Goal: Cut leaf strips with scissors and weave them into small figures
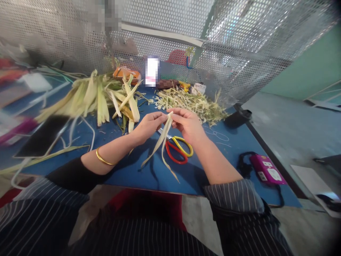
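Observation:
Both hands meet over the middle of the blue table. Between the fingertips of my left hand [150, 125] and my right hand [188, 126] is a pale strip of corn husk [163, 137], pinched at its top end. Its two tails hang down toward the table's front edge. Just under the husk lies a pair of scissors [179, 149] with one red and one yellow handle; the blades are partly hidden by my left hand and the husk. Beyond my left hand spreads a pile of wide corn husks [101, 96]. Shredded husk scraps [194, 105] are heaped behind my right hand.
A perforated metal screen [165, 21] stands along the back of the blue table [221, 163]. A lit phone [151, 71] leans near it. To the right are a black cylinder [237, 119] and a purple box [268, 169] with a cable. A dark flat panel [42, 137] lies left.

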{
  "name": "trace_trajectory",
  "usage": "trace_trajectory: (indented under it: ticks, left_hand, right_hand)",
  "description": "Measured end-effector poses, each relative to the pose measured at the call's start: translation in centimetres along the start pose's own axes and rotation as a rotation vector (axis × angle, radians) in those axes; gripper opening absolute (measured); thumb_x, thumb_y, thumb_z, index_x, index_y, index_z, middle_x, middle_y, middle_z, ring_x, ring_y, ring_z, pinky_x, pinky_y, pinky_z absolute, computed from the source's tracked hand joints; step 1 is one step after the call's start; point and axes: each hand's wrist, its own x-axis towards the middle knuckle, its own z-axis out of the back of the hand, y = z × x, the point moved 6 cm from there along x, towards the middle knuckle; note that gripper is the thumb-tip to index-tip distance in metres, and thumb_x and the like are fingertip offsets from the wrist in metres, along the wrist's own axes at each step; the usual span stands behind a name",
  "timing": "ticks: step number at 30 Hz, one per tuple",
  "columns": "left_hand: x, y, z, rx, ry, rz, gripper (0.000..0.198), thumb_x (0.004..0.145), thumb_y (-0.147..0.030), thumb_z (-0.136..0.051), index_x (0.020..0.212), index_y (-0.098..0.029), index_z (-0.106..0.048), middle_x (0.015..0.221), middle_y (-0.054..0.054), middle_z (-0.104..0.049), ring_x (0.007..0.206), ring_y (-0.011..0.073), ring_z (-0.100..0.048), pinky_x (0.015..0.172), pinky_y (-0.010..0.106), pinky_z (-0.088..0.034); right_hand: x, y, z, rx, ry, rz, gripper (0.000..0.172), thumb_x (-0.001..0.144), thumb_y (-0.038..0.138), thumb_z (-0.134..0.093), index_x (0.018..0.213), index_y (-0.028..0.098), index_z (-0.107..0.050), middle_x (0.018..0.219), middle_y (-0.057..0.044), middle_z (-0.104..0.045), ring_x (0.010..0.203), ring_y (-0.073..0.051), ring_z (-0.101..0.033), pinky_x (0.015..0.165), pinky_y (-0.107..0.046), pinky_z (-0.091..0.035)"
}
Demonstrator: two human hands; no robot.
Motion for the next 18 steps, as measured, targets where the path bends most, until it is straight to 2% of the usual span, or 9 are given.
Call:
trace_trajectory:
  ticks: [2,5,8,11,14,18]
  left_hand:
    - [0.0,-0.1,0.0,0.026,-0.015,-0.026,0.024,0.083,-0.033,-0.056,0.067,-0.015,-0.057,0.055,-0.003,-0.046,0.046,0.0048,-0.032,0.044,0.020,-0.024]
    - [0.0,0.4,0.4,0.025,-0.061,0.020,0.020,0.080,-0.033,-0.059,0.073,-0.014,-0.064,0.057,-0.001,-0.054,0.048,0.0061,-0.043,0.044,0.020,-0.029]
    - [0.0,1.1,0.7,-0.046,-0.087,0.092,0.020,0.077,-0.032,-0.062,0.082,-0.013,-0.068,0.061,0.001,-0.060,0.051,0.0088,-0.051,0.044,0.020,-0.035]
    - [0.1,1.4,0.7,-0.142,-0.094,0.121,0.020,0.076,-0.031,-0.063,0.082,-0.013,-0.069,0.064,0.003,-0.063,0.054,0.0101,-0.055,0.045,0.021,-0.038]
    - [0.1,1.5,0.6,-0.220,-0.106,0.152,0.017,0.078,-0.028,-0.062,0.080,-0.013,-0.069,0.065,0.004,-0.062,0.053,0.0090,-0.055,0.042,0.020,-0.035]
    - [-0.1,1.4,0.2,-0.280,-0.062,0.168,0.010,0.075,-0.020,-0.066,0.081,-0.013,-0.069,0.068,0.003,-0.062,0.050,0.0054,-0.049,0.040,0.018,-0.028]
  right_hand:
    - [0.0,0.0,-0.1,-0.024,-0.033,0.055,0.017,0.071,0.027,-0.070,0.085,0.018,-0.068,0.065,0.002,-0.059,0.054,-0.007,-0.050,0.053,-0.022,-0.042]
    - [-0.2,0.3,0.1,-0.096,-0.133,0.153,0.011,0.071,0.025,-0.069,0.079,0.019,-0.068,0.064,0.003,-0.059,0.054,-0.007,-0.050,0.053,-0.022,-0.042]
    - [-0.4,0.9,0.2,-0.150,-0.214,0.239,0.008,0.072,0.022,-0.067,0.079,0.019,-0.067,0.063,0.003,-0.060,0.052,-0.007,-0.049,0.052,-0.023,-0.042]
    - [-0.5,1.2,0.2,-0.154,-0.228,0.293,0.006,0.072,0.019,-0.065,0.079,0.019,-0.066,0.063,0.003,-0.060,0.051,-0.007,-0.049,0.051,-0.023,-0.042]
    - [-0.6,1.4,0.1,-0.163,-0.224,0.346,0.005,0.073,0.018,-0.064,0.078,0.020,-0.064,0.064,0.004,-0.058,0.052,-0.007,-0.049,0.051,-0.023,-0.042]
    - [-0.6,1.3,0.3,-0.228,-0.251,0.349,0.004,0.074,0.020,-0.063,0.077,0.021,-0.060,0.064,0.005,-0.055,0.052,-0.007,-0.049,0.051,-0.022,-0.043]
